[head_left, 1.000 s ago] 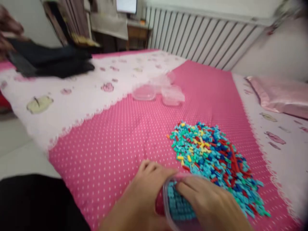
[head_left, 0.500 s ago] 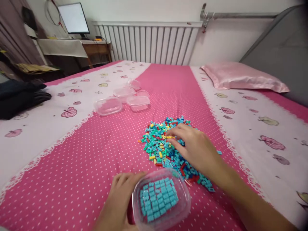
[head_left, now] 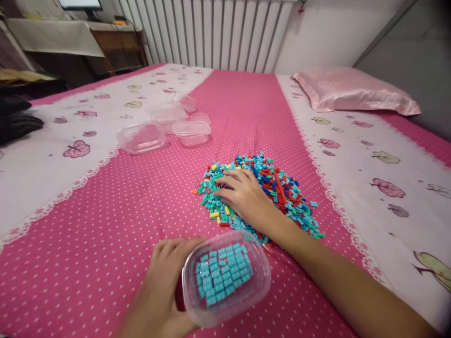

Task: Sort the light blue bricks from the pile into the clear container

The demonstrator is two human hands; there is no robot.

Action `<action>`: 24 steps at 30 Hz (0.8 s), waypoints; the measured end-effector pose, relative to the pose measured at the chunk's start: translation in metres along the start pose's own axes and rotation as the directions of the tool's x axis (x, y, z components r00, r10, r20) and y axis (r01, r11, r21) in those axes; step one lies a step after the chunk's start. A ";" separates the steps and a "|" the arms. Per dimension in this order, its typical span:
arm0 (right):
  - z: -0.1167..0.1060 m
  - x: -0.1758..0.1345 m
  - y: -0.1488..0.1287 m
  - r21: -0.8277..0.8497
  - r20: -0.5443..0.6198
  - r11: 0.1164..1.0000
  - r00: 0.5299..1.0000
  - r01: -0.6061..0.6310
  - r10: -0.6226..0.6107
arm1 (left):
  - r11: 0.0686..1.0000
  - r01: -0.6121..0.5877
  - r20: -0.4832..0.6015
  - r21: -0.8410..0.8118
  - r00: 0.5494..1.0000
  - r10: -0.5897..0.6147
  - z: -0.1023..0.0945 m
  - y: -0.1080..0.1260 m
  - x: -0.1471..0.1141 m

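My left hand point(head_left: 164, 274) is wrapped around the left side of a clear plastic container point(head_left: 261, 281) low in the view. Inside it, light-blue building bricks point(head_left: 225, 272) lie in rows across the bottom. Beyond the container a loose pile of small building bricks point(head_left: 282, 192) in blue, teal, red and yellow spreads over the bed. Over the left part of this pile rests my right hand point(head_left: 244, 195), palm down, its fingers apart and their tips among the bricks. The bricks beneath the palm are hidden.
Several clear plastic containers point(head_left: 143, 138) stand farther back on the pink dotted bedspread point(head_left: 141, 206). A pink pillow point(head_left: 352, 89) lies at the back right. Dark cloth point(head_left: 17, 119) is at the left edge, and a white radiator point(head_left: 211, 35) lines the far wall.
My right hand has shifted left across the pile, uncovering red and dark-blue bricks on the right. My left hand still holds the container. The camera view has tilted downward.
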State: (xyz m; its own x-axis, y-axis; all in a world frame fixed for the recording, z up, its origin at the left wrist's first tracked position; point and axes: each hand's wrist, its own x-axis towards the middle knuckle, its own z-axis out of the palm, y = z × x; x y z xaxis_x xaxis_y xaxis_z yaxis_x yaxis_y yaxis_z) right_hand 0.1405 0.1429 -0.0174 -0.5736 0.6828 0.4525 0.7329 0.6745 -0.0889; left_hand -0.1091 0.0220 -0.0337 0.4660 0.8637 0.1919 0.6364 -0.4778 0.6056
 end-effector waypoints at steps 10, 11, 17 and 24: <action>-0.010 0.004 0.002 0.091 0.002 0.995 0.999 -0.044 0.044 | 1.000 -0.014 -0.009 0.002 1.000 0.014 -0.004 0.003 0.005; -0.011 0.004 0.003 0.099 0.000 0.994 0.998 -0.056 0.056 | 1.000 -0.010 -0.009 0.000 1.000 0.010 -0.003 0.002 0.004; -0.015 0.004 0.008 0.164 -0.005 0.979 0.993 -0.118 0.120 | 1.000 0.021 -0.012 -0.017 1.000 -0.021 0.002 -0.004 -0.002; -0.020 0.007 0.005 0.441 -0.066 0.887 0.981 -0.133 0.180 | 0.999 0.018 -0.008 -0.037 1.000 -0.019 0.003 -0.002 -0.001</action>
State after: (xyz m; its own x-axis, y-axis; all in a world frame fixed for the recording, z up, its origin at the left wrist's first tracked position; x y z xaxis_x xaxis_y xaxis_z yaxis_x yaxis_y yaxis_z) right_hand 0.1474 0.1449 0.0033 -0.4071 0.7731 0.4863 0.5654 0.6315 -0.5306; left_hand -0.1087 0.0219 -0.0373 0.4488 0.8739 0.1870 0.6215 -0.4555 0.6374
